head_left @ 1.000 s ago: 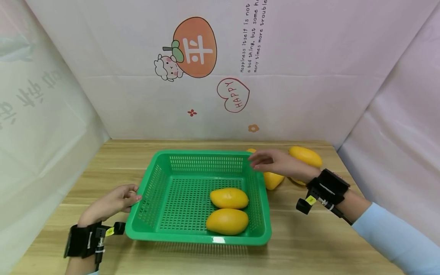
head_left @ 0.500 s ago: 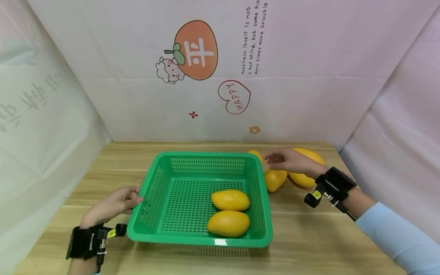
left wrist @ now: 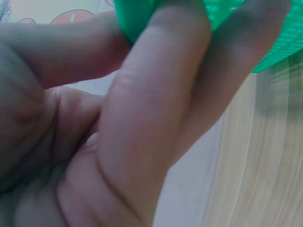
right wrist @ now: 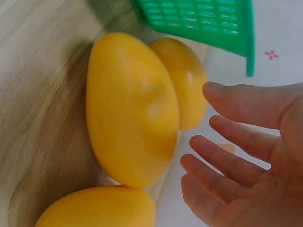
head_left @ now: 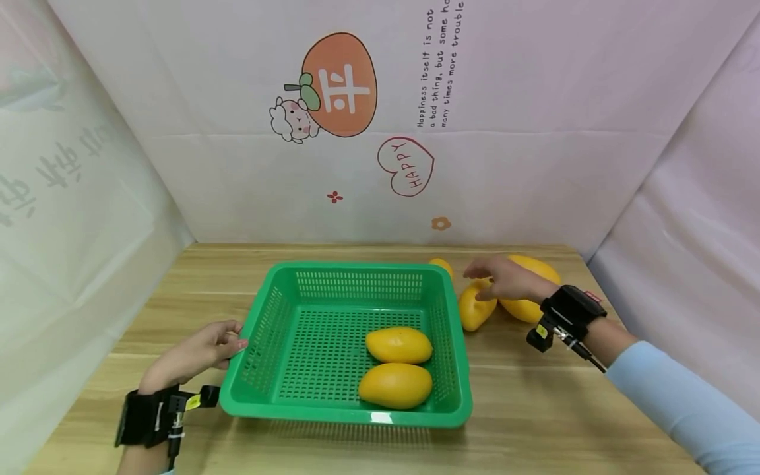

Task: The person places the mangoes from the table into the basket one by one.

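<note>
A green plastic basket (head_left: pixel 344 413) stands on the wooden table, with two yellow mangoes (head_left: pixel 399 346) lying at its right side. My left hand (head_left: pixel 198 353) pinches the basket's left rim between thumb and fingers; the left wrist view shows the fingers (left wrist: pixel 156 94) against the green edge. Just right of the basket, my right hand (head_left: pixel 505 278) hovers over a mango (head_left: pixel 474 310), its fingers apart and holding nothing. The right wrist view shows that mango (right wrist: pixel 130 109) close in front of the spread fingertips (right wrist: pixel 213 87), with another mango (right wrist: pixel 182 80) behind it.
More mangoes (head_left: pixel 534 265) lie under and behind the right wrist, and one (head_left: pixel 442 265) peeks out behind the basket's far right corner. Bare wooden tabletop (head_left: pixel 522 409) extends in front. A white printed cloth (head_left: pixel 510 178) rises behind the table, and cloth also hangs at both sides.
My right hand has moved right, from above the basket's right rim to over the mango beside it. The left hand keeps its hold on the rim.
</note>
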Demonstrator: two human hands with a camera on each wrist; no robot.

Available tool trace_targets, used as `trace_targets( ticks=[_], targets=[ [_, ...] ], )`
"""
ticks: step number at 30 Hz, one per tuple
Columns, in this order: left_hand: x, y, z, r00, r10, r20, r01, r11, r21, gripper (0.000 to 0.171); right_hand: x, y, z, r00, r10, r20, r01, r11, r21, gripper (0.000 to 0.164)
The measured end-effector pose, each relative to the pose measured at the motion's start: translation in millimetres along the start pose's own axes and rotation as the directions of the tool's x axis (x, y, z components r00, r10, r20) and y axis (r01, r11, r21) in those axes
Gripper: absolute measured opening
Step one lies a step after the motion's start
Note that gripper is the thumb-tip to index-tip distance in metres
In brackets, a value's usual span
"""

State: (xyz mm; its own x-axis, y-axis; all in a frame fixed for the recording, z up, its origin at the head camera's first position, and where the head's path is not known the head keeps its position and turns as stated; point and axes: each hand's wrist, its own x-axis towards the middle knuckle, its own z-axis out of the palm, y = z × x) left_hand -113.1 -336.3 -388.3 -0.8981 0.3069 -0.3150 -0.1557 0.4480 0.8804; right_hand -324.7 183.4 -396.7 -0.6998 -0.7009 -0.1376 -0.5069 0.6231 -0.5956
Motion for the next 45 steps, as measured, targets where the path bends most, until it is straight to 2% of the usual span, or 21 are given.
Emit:
trace_targets(
  ticks=[3,11,15,18,22,26,30,38,42,45],
  targets=[
    [0.5,-0.9,0.4,1.0,-0.007,-0.003,0.007,1.0,0.004,0.037,1,2,2,1.0,-0.004,0.016,0.005,0.998,-0.065,0.05],
    [1.1,-1.3,0.8,1.0,0.006,0.007,-0.006,1.0,0.008,0.038,3,3,9,0.994,0.021,0.105,-0.006,0.99,-0.141,0.052],
    [1.4,-0.4,1.5,1.0,0.012,0.004,-0.012,1.0,0.008,0.04,5,3,12,0.985,0.055,0.167,-0.024,0.984,-0.179,0.052],
    [1.6,-0.5,2.4,1.0,0.014,0.006,-0.015,1.0,0.011,0.042,6,1,13,0.975,0.05,0.214,-0.002,0.976,-0.219,0.05],
    [1.8,-1.8,2.5,1.0,0.01,0.003,-0.01,1.0,0.017,0.042,7,-2,14,0.974,0.0,0.227,0.069,0.952,-0.299,0.048],
    [1.4,-2.4,1.5,1.0,0.005,-0.001,-0.005,1.0,0.024,0.042,8,-2,17,0.973,-0.051,0.227,0.138,0.911,-0.389,0.049],
    [1.0,-2.7,0.3,1.0,0.003,0.002,-0.003,1.0,0.027,0.042,9,-1,19,0.969,-0.063,0.238,0.164,0.888,-0.429,0.05],
    [-0.2,-0.7,-0.4,1.0,0.004,0.006,-0.005,1.0,0.021,0.041,18,-6,19,0.934,-0.047,0.353,0.234,0.829,-0.508,0.056],
    [0.1,-0.7,-0.9,1.0,0.008,0.013,-0.008,1.0,0.009,0.041,23,-3,20,0.923,-0.03,0.385,0.243,0.82,-0.518,0.057],
    [0.9,-1.0,-1.0,1.0,0.008,0.012,-0.009,1.0,0.014,0.04,24,0,19,0.917,-0.049,0.395,0.264,0.818,-0.512,0.057]
  ],
)
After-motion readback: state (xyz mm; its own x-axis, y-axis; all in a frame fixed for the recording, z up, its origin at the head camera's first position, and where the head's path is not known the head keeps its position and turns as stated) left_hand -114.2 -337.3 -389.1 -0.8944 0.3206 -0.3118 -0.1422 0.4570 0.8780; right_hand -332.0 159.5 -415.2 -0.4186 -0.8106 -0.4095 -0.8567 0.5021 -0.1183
